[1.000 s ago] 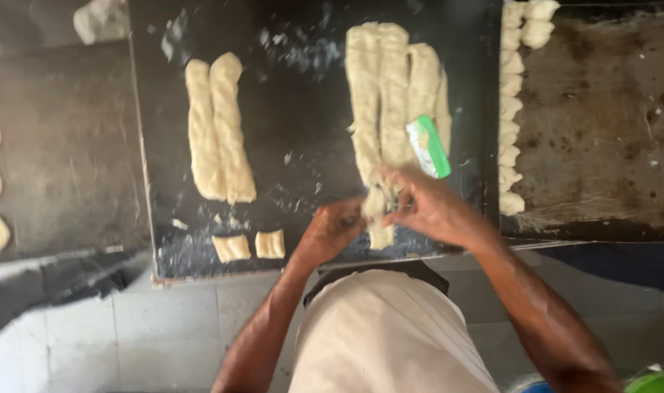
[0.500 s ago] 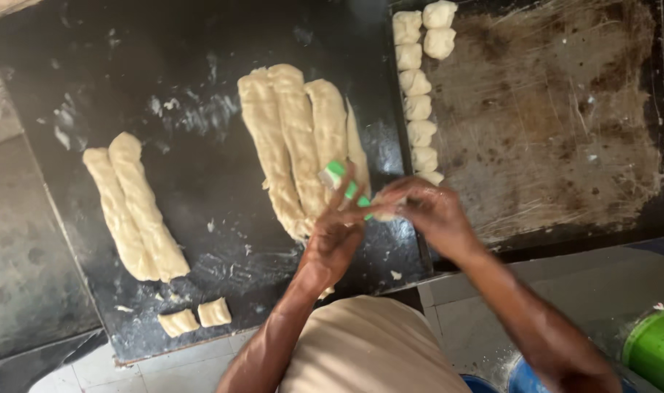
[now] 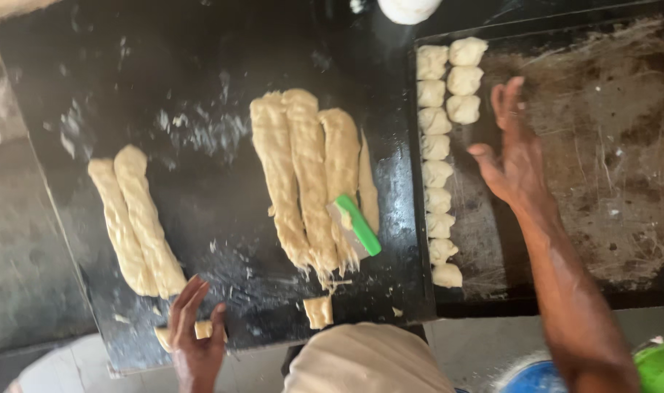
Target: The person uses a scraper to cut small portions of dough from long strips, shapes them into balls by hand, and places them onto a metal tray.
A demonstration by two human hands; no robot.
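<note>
Better to close the left hand [image 3: 195,336] grip gently on the small dough pieces [image 3: 201,330] at the bench [image 3: 201,94] edge, right hand [image 3: 514,156] wide open, empty, over the baking tray [image 3: 608,167]

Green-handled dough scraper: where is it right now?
In the head view, the green-handled dough scraper lies on the black work board, resting against the near ends of the middle group of long dough ropes, left of the tray's column of cut dough pieces.

Bare tray [image 3: 601,182] right of dough pieces [image 3: 437,175]
</note>
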